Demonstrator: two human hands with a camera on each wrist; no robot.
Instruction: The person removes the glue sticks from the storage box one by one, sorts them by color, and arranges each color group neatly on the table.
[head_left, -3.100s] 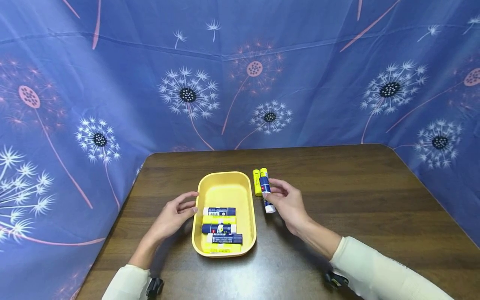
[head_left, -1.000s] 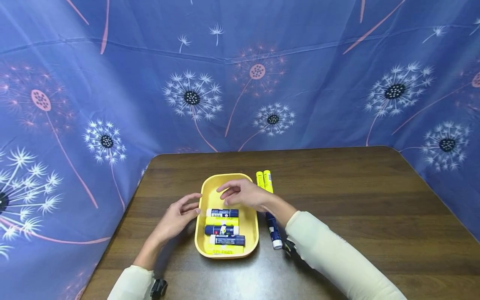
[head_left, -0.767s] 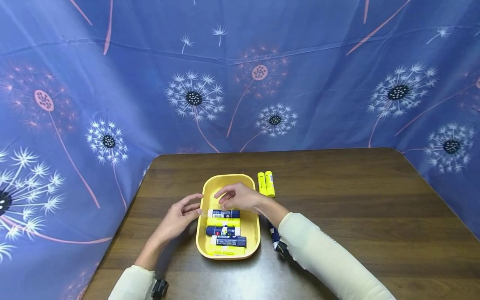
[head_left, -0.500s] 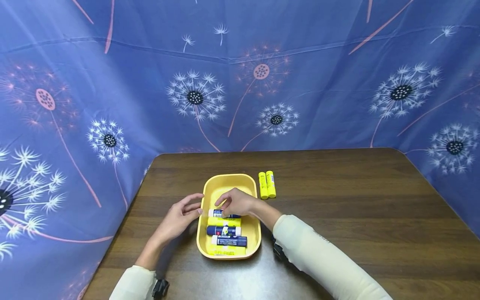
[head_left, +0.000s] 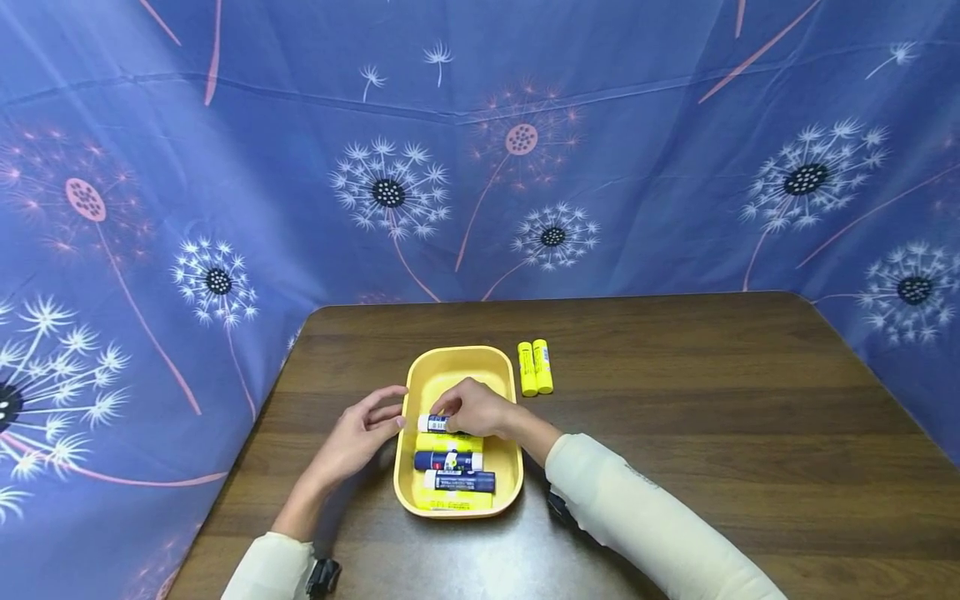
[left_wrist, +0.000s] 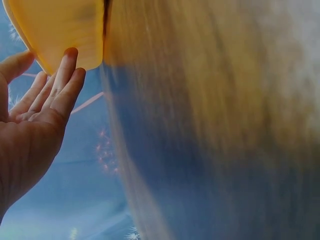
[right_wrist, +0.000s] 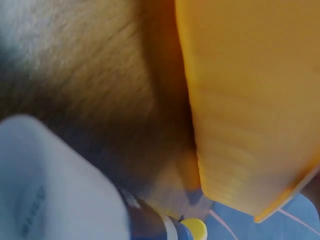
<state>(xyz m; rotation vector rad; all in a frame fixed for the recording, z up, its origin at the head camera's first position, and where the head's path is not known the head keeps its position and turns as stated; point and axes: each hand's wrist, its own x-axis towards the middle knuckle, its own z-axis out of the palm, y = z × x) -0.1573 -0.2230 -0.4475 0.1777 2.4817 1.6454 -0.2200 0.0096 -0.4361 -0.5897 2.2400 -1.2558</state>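
Note:
A yellow tray (head_left: 512,492) holds several glue sticks lying crosswise, navy-and-white ones and yellow ones. My right hand (head_left: 480,408) reaches inside and pinches the rearmost navy glue stick (head_left: 432,424) between thumb and fingers, white end pointing left. In front of it lie a yellow glue stick (head_left: 448,443), two navy ones (head_left: 438,461) and another yellow one (head_left: 453,501). My left hand (head_left: 354,435) touches the tray's left rim with relaxed fingers. The left wrist view shows its fingertips (left_wrist: 71,52) against the tray's outer wall (left_wrist: 82,30).
Two yellow glue sticks (head_left: 535,367) stand side by side right of the tray on the wooden table (head_left: 697,400). The right wrist view shows a large white-ended navy stick (right_wrist: 65,185) outside the tray, hidden under my sleeve in the head view. A blue dandelion-patterned cloth (head_left: 637,150) hangs behind.
My right hand left the sticks beside the tray, moved left over the tray, then lowered and took hold of the rearmost navy glue stick. My left hand stays at the rim.

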